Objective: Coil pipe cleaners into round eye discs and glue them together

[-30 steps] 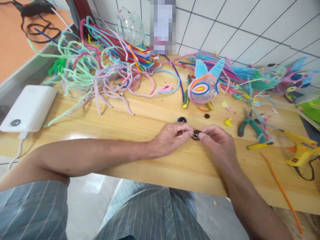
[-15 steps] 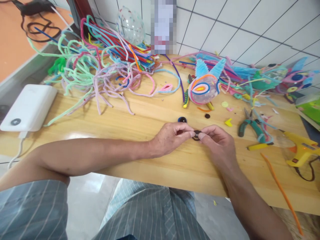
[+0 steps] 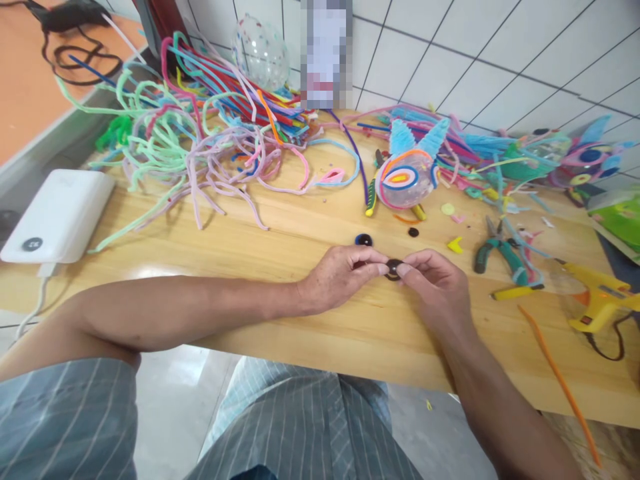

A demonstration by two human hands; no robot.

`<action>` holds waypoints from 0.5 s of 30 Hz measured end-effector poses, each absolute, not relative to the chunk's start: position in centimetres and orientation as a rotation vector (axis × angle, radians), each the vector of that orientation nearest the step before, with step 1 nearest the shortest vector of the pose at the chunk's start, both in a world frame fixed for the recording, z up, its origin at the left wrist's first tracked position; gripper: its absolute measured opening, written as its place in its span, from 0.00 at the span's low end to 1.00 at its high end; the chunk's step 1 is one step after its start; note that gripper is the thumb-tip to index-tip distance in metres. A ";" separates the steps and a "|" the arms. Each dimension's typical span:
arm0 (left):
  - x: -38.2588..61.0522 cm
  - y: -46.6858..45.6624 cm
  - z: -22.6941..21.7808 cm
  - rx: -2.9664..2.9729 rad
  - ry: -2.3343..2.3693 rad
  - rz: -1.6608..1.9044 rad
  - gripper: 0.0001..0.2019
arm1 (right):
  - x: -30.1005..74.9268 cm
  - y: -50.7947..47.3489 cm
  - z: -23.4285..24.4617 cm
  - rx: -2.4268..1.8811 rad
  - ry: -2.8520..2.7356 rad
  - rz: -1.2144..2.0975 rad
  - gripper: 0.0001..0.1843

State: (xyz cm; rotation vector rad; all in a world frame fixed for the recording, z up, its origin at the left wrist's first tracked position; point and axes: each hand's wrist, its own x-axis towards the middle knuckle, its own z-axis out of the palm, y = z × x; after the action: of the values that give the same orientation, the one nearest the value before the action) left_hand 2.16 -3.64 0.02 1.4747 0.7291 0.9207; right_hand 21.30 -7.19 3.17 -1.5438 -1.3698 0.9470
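Between both hands is a small dark brown-black disc (image 3: 393, 269), pinched at its edges. My left hand (image 3: 345, 277) grips its left side with thumb and forefinger, and my right hand (image 3: 433, 280) grips its right side. Just beyond the left fingers lies a blue-and-black round piece (image 3: 365, 240). A smaller black disc (image 3: 413, 232) rests on the table farther right. Behind them stands a clear balloon-like ball (image 3: 407, 190) with blue fuzzy ears and a ringed eye of coloured pipe cleaners. Fingers hide part of the held disc.
Pipe cleaners (image 3: 200, 133) are heaped at the back left, beside a white power bank (image 3: 57, 213). On the right lie green-handled pliers (image 3: 500, 253), a yellow-handled tool (image 3: 517, 292), a yellow glue gun (image 3: 597, 293) and an orange pipe cleaner (image 3: 560, 380). Another decorated ball (image 3: 585, 160) sits behind.
Both hands stay almost in place around the dark disc, which looks slightly turned. The objects on the right appear shifted a little left in the view.
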 end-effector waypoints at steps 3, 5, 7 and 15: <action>2.1 -3.6 0.2 1.465 0.748 0.899 0.09 | 21.3 -7.2 3.3 -1.558 -1.364 0.934 0.04; 2.1 -3.6 0.3 1.463 0.750 0.891 0.09 | 21.3 -7.2 3.3 -1.559 -1.366 0.927 0.04; 2.1 -3.6 0.3 1.457 0.744 0.893 0.09 | 21.2 -7.2 3.4 -1.554 -1.366 0.923 0.04; 2.1 -3.6 0.7 1.399 0.735 0.858 0.11 | 21.1 -7.3 3.4 -1.524 -1.340 0.970 0.04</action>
State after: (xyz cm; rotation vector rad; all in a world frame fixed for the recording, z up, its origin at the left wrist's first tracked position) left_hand 2.07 -3.58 0.70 1.3989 0.7347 0.8581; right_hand 21.05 -7.26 3.39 -1.5244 -1.3395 0.9698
